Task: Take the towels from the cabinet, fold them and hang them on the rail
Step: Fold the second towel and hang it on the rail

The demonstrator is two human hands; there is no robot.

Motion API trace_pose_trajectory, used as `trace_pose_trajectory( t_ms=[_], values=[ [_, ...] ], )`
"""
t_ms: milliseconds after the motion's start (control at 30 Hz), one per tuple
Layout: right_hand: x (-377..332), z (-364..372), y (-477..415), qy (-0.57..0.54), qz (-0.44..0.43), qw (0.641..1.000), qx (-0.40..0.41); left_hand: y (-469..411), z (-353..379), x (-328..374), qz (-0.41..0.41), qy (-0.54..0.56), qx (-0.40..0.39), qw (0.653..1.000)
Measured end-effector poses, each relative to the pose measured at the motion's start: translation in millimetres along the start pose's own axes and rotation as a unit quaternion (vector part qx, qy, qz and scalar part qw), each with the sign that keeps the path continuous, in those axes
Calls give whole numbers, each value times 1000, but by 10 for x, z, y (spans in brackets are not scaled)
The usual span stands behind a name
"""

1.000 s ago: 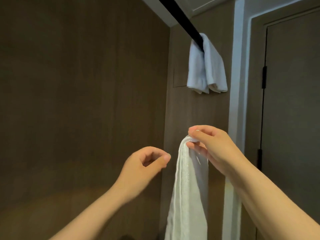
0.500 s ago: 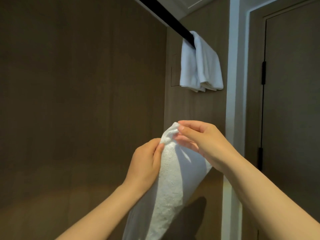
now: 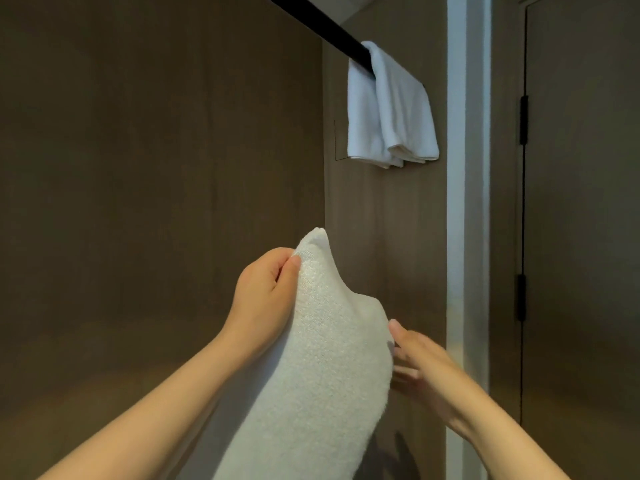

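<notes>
A white towel (image 3: 311, 375) in mid-fold, held up below the rail (image 3: 318, 23).
The left hand (image 3: 259, 299) pinches it just under the top corner; the right hand (image 3: 419, 365), fingers straight, lies at its right edge. I judge the next move must catch that edge, fold it across, then lift it beside the hung towel (image 3: 391, 105).

1 head-worn view facing rail (image 3: 329, 31)
</notes>
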State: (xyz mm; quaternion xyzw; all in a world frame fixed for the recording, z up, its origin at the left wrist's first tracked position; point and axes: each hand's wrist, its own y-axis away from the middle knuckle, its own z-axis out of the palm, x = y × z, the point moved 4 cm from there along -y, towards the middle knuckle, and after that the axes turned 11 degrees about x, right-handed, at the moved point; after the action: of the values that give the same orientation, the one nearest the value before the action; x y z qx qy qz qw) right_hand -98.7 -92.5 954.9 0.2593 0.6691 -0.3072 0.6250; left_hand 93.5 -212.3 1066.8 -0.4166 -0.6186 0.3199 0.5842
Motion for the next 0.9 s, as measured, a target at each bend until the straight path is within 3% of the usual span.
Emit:
trace_pose_trajectory(
  t_ms=[100,267,333,433,633,767,900],
  values=[
    [50,155,-55,-84,21,995,-53,-40,-59,7,-3,10,18,1000],
    [-253,189,-113,-169,-65,983,42,-84,-140,-77,-33,11,21,999],
    [-396,181,-89,-179,-129,973,64,-108,-163,-183,-81,16,-15,996],
    [-546,176,-51,-152,-207,961,102,-88,-170,-346,-155,47,-58,985],
    [-865,89,-55,-123,-274,941,159,-183,-223,-259,-156,77,28,984],
    [-1237,-93,-25,-54,-353,915,190,-357,-249,-103,-164,113,44,979],
    [-1570,-226,-4,16,-407,891,202,-606,-308,115,-122,63,40,990]
  ],
)
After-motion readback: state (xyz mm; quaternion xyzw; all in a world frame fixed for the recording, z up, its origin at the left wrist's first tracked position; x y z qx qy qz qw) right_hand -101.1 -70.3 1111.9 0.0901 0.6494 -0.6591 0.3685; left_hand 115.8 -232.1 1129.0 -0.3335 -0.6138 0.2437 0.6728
